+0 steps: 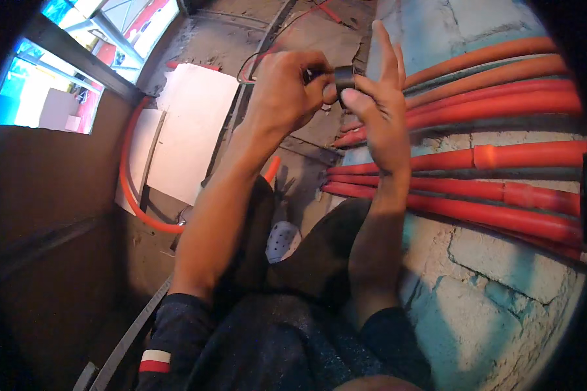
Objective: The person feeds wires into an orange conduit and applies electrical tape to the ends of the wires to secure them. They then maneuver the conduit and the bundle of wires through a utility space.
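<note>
Up in front of me, both hands meet around a small black roll that looks like electrical tape (346, 77). My right hand (386, 112) grips the roll between thumb and bent forefinger, while its other fingers stretch upward. From the other side, my left hand (282, 88) is closed, its thumb and forefinger pinched right beside the roll. Whatever lies between those left fingertips is mostly hidden; a dark bit shows there.
Several orange-red conduits (463, 207) run along the rough blue-white wall (496, 274) at right. Pale boards (199, 130) and a bent orange pipe (125, 156) lie at left. A dark plier-like tool (284, 189) lies beyond my perforated shoe (283, 241). Window openings (52, 91) stand upper left.
</note>
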`<state>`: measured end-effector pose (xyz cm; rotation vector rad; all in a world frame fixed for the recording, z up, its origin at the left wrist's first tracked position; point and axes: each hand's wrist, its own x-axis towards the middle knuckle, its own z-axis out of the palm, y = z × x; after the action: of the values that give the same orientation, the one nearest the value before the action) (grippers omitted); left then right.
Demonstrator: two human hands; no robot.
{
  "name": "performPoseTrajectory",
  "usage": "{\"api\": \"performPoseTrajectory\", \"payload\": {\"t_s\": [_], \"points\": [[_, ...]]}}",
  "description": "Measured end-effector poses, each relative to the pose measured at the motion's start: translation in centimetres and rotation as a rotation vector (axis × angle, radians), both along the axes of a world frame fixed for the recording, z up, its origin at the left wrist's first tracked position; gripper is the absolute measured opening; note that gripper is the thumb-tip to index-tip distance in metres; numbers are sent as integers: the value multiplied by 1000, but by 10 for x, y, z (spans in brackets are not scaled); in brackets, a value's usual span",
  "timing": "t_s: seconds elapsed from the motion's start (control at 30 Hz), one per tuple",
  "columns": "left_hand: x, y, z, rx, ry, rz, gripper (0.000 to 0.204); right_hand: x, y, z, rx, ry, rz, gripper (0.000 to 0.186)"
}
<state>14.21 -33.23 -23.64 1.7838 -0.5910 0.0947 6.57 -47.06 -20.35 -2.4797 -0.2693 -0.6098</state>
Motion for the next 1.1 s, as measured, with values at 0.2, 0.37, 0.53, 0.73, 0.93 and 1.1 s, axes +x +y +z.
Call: {"api": "performPoseTrajectory", "payload": {"t_s": [0.2, 0.37, 0.53, 0.73, 0.93, 1.1], "points": [[-1, 1, -7, 5, 200, -595, 9, 4, -37, -25, 1186, 268, 181, 54], [4, 11, -2, -333, 165, -413, 11, 12, -28, -35, 1060, 412, -159, 54], [14, 10, -7, -348, 208, -89, 12, 8, 13, -16, 602, 229, -161, 43], [5, -1, -10, -198, 145, -25, 13, 8, -3, -19, 412, -4, -45, 31], [10, 8, -11, -127, 127, -483, 12, 8, -24, -28, 1231, 231, 63, 49], [14, 18, -11, -342, 197, -428, 8, 15, -9, -29, 1031, 356, -188, 60]]}}
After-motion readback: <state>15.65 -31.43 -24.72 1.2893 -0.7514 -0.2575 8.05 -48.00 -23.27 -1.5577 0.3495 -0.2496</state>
